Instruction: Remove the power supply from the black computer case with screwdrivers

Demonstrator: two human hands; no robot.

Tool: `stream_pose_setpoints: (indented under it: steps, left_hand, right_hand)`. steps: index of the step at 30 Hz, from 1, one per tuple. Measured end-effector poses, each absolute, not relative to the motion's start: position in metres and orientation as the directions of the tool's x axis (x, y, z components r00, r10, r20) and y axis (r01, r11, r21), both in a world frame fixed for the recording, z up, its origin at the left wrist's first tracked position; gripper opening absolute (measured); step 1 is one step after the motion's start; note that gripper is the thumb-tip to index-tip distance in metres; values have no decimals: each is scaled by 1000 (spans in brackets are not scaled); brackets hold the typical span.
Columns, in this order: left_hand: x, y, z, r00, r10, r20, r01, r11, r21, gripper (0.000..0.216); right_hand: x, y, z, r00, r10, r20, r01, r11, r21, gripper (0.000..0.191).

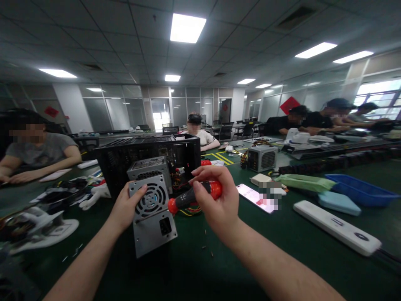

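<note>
My left hand (127, 205) grips the left side of a grey power supply unit (152, 215) with a round fan grille, held tilted above the green table. My right hand (216, 196) is closed round a red and black screwdriver (191, 195), whose handle end points toward the unit's fan side. Just behind stands an open black computer case (147, 156), with wires showing inside. A few small screws (206, 242) lie on the table below my right hand.
A phone (255, 197), a white power strip (336, 225), a blue tray (360, 190) and a green packet (303, 182) lie to the right. A second power supply (262, 158) sits further back. White parts and cables (40, 217) clutter the left. Several people sit around the tables.
</note>
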State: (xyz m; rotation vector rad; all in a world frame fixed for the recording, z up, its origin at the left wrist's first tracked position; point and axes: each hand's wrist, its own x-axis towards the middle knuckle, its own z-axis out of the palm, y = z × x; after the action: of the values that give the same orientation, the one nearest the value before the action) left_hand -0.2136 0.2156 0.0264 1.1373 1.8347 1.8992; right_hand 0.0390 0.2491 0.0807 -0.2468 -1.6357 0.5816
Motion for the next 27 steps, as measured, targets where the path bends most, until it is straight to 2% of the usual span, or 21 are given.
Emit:
stream_pose_setpoints:
  steps: [3, 7, 10, 12, 15, 18, 21, 23, 25, 27]
  left_hand:
    - [-210, 214, 29, -648, 680, 342, 312, -173, 934, 68]
    - [-205, 213, 32, -636, 672, 380, 353, -185, 917, 65]
    - [-203, 213, 33, -635, 666, 392, 364, -190, 912, 65]
    - [-204, 213, 32, -631, 677, 379, 345, -193, 919, 66]
    - [-206, 214, 31, -625, 688, 368, 332, -193, 924, 67]
    - [-208, 215, 27, -613, 693, 379, 340, -202, 919, 66]
    - [-210, 216, 25, -591, 695, 409, 365, -222, 904, 61]
    - [-210, 217, 24, -577, 698, 425, 379, -232, 896, 57]
    - [-210, 217, 23, -570, 702, 426, 380, -235, 895, 53]
    - [-210, 218, 23, -575, 698, 426, 386, -227, 894, 51]
  right_hand:
    - [38, 245, 78, -177, 417, 891, -226, 864, -449, 21]
    - [57, 234, 96, -347, 306, 886, -237, 886, -399, 26]
    - [77, 225, 111, -567, 296, 768, -150, 880, -451, 24]
    - [89, 220, 118, -689, 303, 659, -77, 873, -482, 32]
    - [100, 216, 124, -774, 275, 570, -40, 877, -478, 36]
    - [100, 220, 127, -795, 236, 559, -64, 884, -464, 26]
    - [98, 228, 128, -706, 341, 621, -53, 849, -526, 17]
    - [104, 231, 129, -549, 456, 701, -54, 817, -574, 15]
    - [120, 234, 131, -270, 532, 803, -46, 826, -562, 17]
    - [143, 237, 134, 29, 515, 857, 46, 856, -515, 23]
